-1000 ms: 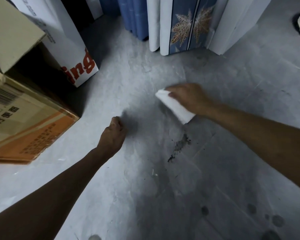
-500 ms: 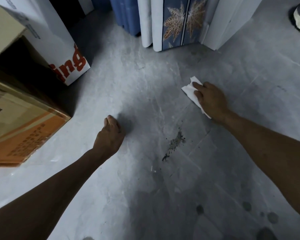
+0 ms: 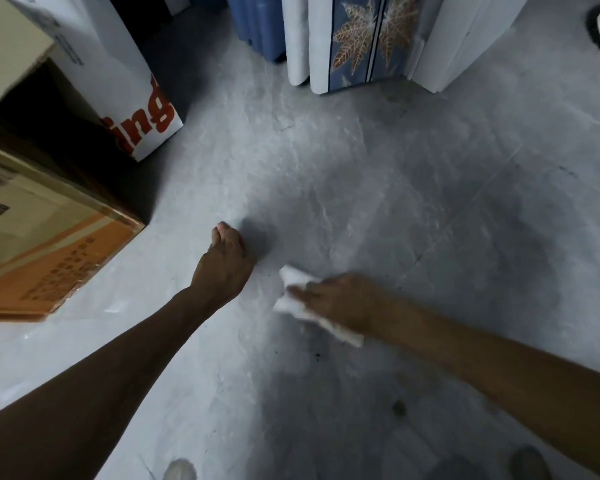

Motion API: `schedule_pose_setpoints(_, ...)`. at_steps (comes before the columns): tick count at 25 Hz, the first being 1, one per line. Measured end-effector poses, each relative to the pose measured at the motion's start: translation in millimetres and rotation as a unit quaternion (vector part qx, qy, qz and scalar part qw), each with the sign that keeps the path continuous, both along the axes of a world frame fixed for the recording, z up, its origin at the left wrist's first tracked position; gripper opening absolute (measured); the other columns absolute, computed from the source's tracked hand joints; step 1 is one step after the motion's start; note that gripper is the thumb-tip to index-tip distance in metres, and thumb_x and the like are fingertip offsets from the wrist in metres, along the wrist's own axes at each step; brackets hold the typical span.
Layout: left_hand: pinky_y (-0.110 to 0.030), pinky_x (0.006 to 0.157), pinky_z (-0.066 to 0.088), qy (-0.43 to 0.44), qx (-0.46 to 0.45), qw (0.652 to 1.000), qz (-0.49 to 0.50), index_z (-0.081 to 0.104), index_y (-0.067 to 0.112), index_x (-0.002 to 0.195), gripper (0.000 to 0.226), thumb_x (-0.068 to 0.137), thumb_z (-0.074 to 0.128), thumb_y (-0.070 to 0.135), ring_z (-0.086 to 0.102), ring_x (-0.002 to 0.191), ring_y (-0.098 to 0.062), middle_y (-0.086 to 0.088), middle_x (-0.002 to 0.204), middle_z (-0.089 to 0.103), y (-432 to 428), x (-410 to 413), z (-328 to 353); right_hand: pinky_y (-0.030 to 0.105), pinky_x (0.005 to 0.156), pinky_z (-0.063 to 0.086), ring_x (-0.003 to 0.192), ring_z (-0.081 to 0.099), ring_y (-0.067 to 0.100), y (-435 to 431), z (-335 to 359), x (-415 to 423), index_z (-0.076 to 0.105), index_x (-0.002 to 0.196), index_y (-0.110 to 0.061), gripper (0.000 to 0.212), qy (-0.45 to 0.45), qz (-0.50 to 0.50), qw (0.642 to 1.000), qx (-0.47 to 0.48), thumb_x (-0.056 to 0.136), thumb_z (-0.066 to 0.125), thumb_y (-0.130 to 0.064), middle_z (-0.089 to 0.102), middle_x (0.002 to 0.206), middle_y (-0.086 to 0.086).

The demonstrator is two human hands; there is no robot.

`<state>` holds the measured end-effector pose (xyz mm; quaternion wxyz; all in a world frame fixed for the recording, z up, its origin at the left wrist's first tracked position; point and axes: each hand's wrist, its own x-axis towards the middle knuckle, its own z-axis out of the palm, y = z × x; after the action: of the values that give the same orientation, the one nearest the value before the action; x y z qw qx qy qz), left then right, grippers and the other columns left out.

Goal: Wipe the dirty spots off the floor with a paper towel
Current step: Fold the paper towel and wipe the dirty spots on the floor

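- As the wiping stroke comes back toward the person, the paper towel lies flat on the floor, just right of the left hand and partly under the right hand. It is motion-blurred.
- The right hand presses the towel down with its fingers laid fairly straight across the sheet, not bunched round it. The thumb cannot be made out.
- Change: half a second ago the towel and hand sit farther out, beyond a dark gritty smear. Now they cover the place where that smear lay, and the smear is out of view.
- Judgement: a pass over the smear is under way. Whether the dirt is lifted or only hidden under the hand cannot be told.
- A few small specks show on the near side of the towel. They are probably loosened grit and would need another pass.
- The left hand is unchanged: fingers curled, holding nothing, propped on the floor as a brace.
- A round dark spot nearer the person looks untouched, with more at the lower right. The task is well short of done.
- The cardboard box and white box stand at left and the leaf-patterned panels at the far edge, all well apart from the wiping.
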<state>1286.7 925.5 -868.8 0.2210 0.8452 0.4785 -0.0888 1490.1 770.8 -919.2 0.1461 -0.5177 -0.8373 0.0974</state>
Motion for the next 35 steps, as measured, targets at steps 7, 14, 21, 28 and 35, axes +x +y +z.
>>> schedule_pose_setpoints(7,-0.042,0.076,0.043,-0.046,-0.039,0.995,0.073,0.038,0.006,0.12,0.028,0.095,0.041,0.019,0.057,0.095,-0.044,-0.025,0.116,0.055,1.2,-5.2,10.0,0.041,0.069,0.048,0.088,0.065,0.036,34.6,18.3,26.5,0.044,0.141,-0.014,0.04,-0.026,-0.527,0.847,-0.062,0.101,0.042,-0.02,0.062,0.119,0.016)
schedule_pose_setpoints(14,-0.039,0.057,0.046,-0.13,-0.03,0.988,0.072,0.046,0.014,0.103,0.008,0.095,0.044,0.016,0.058,0.072,-0.036,-0.019,0.089,0.064,2.1,-55.3,20.1,0.035,0.052,0.055,0.067,0.069,0.025,22.2,15.8,-85.0,0.054,0.132,-0.025,0.041,-0.099,0.003,0.994,-0.042,0.092,0.049,-0.021,0.068,0.108,-0.001)
schedule_pose_setpoints(21,-0.031,0.052,0.041,-0.15,-0.024,0.977,0.149,0.045,0.013,0.104,0.012,0.095,0.04,0.008,0.056,0.072,-0.03,-0.016,0.097,0.064,-1.5,-65.3,15.9,0.04,0.069,0.049,0.09,0.066,0.034,121.4,15.8,-47.6,0.04,0.142,-0.013,0.044,-0.061,-0.473,0.877,-0.061,0.099,0.04,-0.016,0.059,0.123,0.012)
schedule_pose_setpoints(28,-0.037,0.063,0.045,-0.16,-0.022,0.975,0.152,0.045,0.007,0.108,0.013,0.096,0.04,0.011,0.057,0.077,-0.035,-0.016,0.094,0.063,-2.3,-58.7,19.6,0.031,0.054,0.052,0.068,0.07,0.022,50.3,24.1,-91.0,0.065,0.123,-0.027,0.037,-0.106,0.038,0.993,-0.02,0.088,0.052,-0.025,0.072,0.105,-0.001)
schedule_pose_setpoints(35,-0.032,0.057,0.033,-0.137,0.012,0.988,0.066,0.041,0.006,0.104,0.011,0.095,0.042,0.011,0.049,0.063,-0.032,-0.01,0.075,0.053,-10.5,-40.9,17.1,0.04,0.073,0.054,0.091,0.067,0.03,51.3,22.4,-8.8,0.044,0.141,-0.025,0.041,-0.091,-0.396,0.913,-0.036,0.101,0.04,-0.035,0.06,0.128,0.008)
